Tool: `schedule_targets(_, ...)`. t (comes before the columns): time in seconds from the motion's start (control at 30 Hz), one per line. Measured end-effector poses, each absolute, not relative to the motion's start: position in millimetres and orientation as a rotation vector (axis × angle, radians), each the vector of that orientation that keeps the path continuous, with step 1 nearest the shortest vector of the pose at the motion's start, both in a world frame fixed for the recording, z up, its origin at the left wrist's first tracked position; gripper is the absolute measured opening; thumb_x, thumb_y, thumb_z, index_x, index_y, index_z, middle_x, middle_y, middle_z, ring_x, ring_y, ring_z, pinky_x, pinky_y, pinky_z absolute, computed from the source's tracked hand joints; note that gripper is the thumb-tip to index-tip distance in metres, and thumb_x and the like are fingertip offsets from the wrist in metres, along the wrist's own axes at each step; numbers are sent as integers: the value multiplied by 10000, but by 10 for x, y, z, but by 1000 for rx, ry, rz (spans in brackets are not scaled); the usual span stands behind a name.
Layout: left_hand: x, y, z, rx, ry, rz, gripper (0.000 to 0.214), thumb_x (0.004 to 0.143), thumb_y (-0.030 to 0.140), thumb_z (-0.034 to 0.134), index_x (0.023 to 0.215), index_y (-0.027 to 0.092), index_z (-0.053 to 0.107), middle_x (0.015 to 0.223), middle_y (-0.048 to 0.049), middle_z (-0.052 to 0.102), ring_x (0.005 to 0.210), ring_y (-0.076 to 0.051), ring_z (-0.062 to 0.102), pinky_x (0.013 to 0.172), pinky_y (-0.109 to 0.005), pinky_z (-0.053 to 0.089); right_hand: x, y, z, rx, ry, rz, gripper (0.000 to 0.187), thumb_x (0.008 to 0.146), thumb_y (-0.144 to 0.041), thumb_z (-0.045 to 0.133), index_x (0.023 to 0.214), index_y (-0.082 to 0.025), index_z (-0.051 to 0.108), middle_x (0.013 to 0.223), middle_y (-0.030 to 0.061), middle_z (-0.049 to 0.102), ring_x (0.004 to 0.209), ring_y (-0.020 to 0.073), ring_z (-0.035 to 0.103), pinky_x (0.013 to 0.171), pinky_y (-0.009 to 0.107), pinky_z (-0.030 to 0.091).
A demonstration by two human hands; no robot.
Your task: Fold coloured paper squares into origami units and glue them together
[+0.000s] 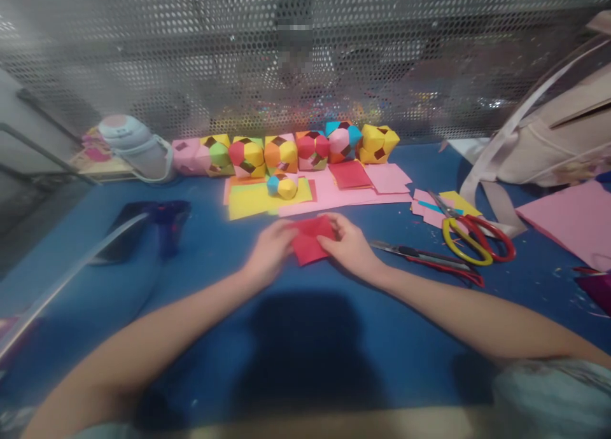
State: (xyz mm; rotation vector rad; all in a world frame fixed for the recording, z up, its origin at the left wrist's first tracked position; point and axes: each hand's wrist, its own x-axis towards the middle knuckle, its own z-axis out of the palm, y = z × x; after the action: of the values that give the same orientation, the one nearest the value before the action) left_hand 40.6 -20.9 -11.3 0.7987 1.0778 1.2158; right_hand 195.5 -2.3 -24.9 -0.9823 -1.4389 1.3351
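A small piece of red paper [310,240] is held between my two hands over the blue table, and a crease line shows across it. My left hand [271,251] pinches its left edge. On the other side, my right hand [351,247] grips the right edge, with the thumb lying on top of the paper. Just beyond my hands lie yellow paper sheets [245,202] with a small blue and yellow paper ball [285,186] on them. Beside these are pink sheets [391,177] and a stack of red squares [350,175].
Several folded paper balls [280,154] line the back by a perforated metal panel [229,63]. Scissors [472,235] and a cutter-like tool [434,259] lie right. A glue gun [167,226] with a long glue stick, and a bottle [136,147], are left. A bag [558,127] stands far right.
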Motion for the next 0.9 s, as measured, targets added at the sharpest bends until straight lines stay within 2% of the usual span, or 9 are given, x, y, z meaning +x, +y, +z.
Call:
schedule_targets(0.17,374,-181,-138,835,1079,1193,163,667,203,654,809,145,599,726,-3,628,635,-93,580,616,-211,463,1981,-43,-253,-991,-1489,1282,308,705,-162,575,1009,-186,529,993,47,664,925,157,637,841,319,512)
schedule_targets(0.33,329,-181,-221,1188,1228,1102,263,697,192,622,957,164,591,867,-40,664,750,-140,607,707,-284,492,1988,-47,-270,-983,-1527,1264,276,728,-173,570,1002,-184,539,973,46,672,901,158,642,823,324,513)
schedule_targets(0.43,318,-190,-225,1345,1297,1102,243,728,203,587,969,164,585,886,-45,662,755,-146,606,702,-288,491,1998,-49,-276,-999,-1570,1231,268,745,-191,560,1013,-185,540,957,44,673,872,160,642,787,319,519)
schedule_targets(0.67,220,-100,-142,1879,1465,972,130,751,147,523,852,164,603,881,-38,650,803,-154,585,753,-302,472,2069,-1,-291,-1068,-2049,683,244,778,-142,502,1003,-179,589,966,62,664,877,188,601,807,341,475)
schedule_targets(0.9,216,-88,-131,2253,1319,767,318,742,55,468,994,186,611,987,-50,665,925,-178,574,844,-331,440,2082,17,-333,-941,-2305,459,308,816,-65,433,1056,-167,597,995,72,675,838,188,551,754,324,420)
